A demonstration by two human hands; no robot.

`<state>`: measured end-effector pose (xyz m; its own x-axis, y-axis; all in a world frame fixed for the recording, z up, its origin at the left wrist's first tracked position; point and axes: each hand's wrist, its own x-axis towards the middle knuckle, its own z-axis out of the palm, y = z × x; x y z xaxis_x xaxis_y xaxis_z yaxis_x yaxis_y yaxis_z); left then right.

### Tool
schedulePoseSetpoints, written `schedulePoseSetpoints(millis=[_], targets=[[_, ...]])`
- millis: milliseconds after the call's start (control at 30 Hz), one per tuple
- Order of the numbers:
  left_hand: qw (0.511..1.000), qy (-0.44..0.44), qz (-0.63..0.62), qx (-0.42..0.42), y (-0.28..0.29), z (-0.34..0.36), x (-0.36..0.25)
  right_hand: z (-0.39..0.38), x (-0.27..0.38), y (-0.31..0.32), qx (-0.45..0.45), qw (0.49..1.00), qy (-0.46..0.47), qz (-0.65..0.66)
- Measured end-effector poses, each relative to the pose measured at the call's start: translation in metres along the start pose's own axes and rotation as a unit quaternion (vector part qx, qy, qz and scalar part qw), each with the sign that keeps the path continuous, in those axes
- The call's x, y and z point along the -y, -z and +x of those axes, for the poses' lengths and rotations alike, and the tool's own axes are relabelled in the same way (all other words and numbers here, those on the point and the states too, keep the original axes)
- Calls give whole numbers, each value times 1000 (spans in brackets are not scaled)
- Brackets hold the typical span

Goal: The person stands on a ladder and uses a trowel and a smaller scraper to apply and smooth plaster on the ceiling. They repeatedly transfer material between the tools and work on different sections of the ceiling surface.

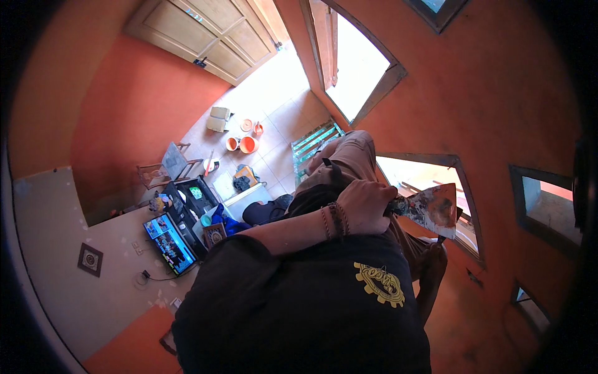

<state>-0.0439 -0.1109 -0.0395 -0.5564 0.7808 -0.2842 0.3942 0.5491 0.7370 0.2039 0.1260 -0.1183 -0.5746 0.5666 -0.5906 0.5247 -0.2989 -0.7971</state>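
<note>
My left hand (367, 204) is closed in a fist around the handle of a putty knife (433, 210), held in front of my waist. Its broad blade points to the right and carries dark, white and orange smears. Dark braided bracelets circle that wrist, and the forearm crosses over my black shirt (299, 311). Below the hand are my legs in brown trousers (352, 156), knees bent. I see no right hand in the head view.
Far below, several orange paint containers (249, 144) stand on the tiled floor (283, 124) near a green slatted bench (314, 143). A lit television (169, 244) is at left. Framed openings (545, 199) cut the orange wall (479, 100) at right; a wooden door (205, 34) stands at top left.
</note>
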Motion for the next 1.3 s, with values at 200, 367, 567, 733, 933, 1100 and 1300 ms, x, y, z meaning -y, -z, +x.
schedulePoseSetpoints(millis=[200, 367, 567, 733, 933, 1100, 1300], targets=[[1000, -26, -14, 0, -8, 4, 1, -3, -8, 7, 30, 998, -19, 44], [998, -64, -4, 23, -15, 13, -11, 3, -85, 24, -37, 994, 0, 105], [987, -136, -59, -53, -17, 18, -35, -22, -42, 2, -15, 989, 122, 86], [988, -137, -75, 4, -20, 28, -61, -43, -41, -10, -46, 993, 46, 93], [981, -191, -28, 17, -6, 27, -64, -59, -37, -26, -56, 982, 46, 173], [982, -184, -6, 35, -2, 27, -80, -47, -58, -24, -72, 979, 78, 174], [979, -200, -4, 41, -1, 29, -76, -54, -49, -32, -96, 968, 114, 200]])
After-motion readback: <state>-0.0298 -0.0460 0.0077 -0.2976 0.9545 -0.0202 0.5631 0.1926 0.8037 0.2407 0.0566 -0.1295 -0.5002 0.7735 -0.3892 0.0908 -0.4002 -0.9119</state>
